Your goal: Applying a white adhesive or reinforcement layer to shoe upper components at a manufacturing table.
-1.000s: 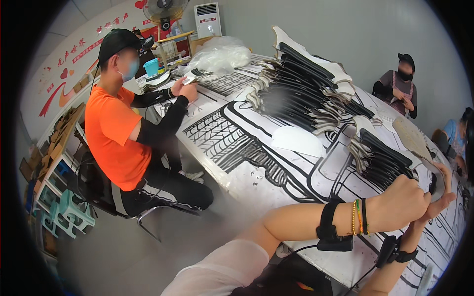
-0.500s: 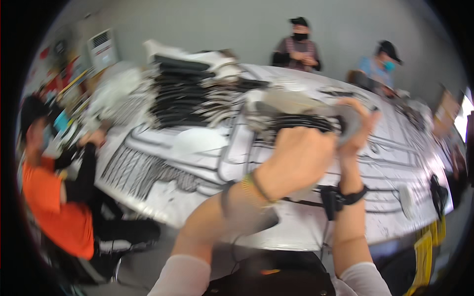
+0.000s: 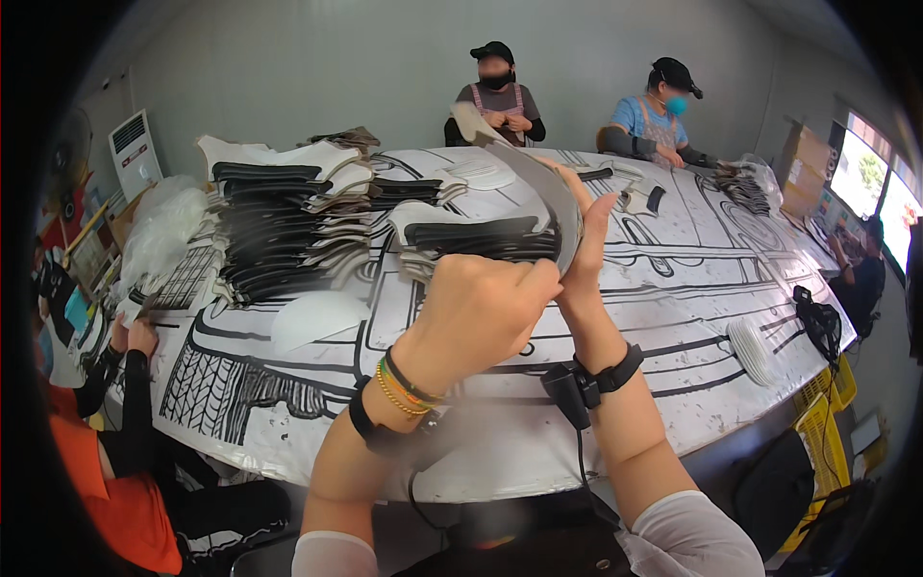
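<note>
A curved grey, sheet-like piece [image 3: 538, 183] with a pale tip stands raised in front of me above the table. My right hand [image 3: 588, 226] holds it from the right side, thumb up and fingers partly hidden behind it. My left hand [image 3: 486, 308] is closed, its fingertips pinched at the piece's lower edge; what exactly lies between them is hidden. Just beyond my left hand lies a stack of grey-white pieces with black padded edges [image 3: 471, 236]. A taller stack of similar pieces [image 3: 269, 231] stands to its left.
A white rounded sheet [image 3: 322, 317] lies left of my hands; a fanned white stack [image 3: 750, 351] is at the right, near a black cable bundle [image 3: 817, 322]. Co-workers sit around the table [image 3: 663, 423]. Yellow crates [image 3: 817, 442] stand below its right edge.
My view has turned to the right, and the surroundings have shifted left. The curved piece now stands more upright, with my left hand still at its lower edge.
</note>
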Demonstrator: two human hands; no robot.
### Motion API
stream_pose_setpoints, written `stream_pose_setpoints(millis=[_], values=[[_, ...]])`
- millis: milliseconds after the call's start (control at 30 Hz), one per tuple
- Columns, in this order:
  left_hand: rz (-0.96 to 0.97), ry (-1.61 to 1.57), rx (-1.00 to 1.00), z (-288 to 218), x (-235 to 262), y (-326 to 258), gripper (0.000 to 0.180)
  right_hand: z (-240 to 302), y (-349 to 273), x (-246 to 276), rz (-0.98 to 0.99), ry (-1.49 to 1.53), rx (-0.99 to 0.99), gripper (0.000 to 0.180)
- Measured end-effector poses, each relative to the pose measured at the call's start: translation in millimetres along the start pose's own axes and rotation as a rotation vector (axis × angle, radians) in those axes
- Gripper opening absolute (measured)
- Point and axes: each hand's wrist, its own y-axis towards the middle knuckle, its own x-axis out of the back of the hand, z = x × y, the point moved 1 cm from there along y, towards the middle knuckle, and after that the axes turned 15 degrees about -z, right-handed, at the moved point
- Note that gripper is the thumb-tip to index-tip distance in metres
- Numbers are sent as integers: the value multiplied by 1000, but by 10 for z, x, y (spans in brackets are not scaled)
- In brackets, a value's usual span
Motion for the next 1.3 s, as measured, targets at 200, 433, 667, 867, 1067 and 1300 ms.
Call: stream_pose_setpoints(millis=[200, 433, 667, 867, 1067, 1300], values=[[26, 20, -93, -21, -10, 6, 25, -168, -38, 105, 81, 163, -158, 81], [-76, -104, -125, 99, 303, 77, 43, -177, -103, 114, 106, 54, -58, 77], [27, -11, 10, 177, 393, 170, 98, 96, -68, 68, 108, -255, 397, 72], [136, -112, 336, 91, 80, 90, 76, 108, 44, 204, 78, -335, 547, 44], [140, -62, 164, 144, 154, 30, 45, -2, 3, 125, 27, -313, 570, 42], [99, -76, 72, 243, 72, -52, 32, 57, -12, 160, 12, -304, 574, 40]])
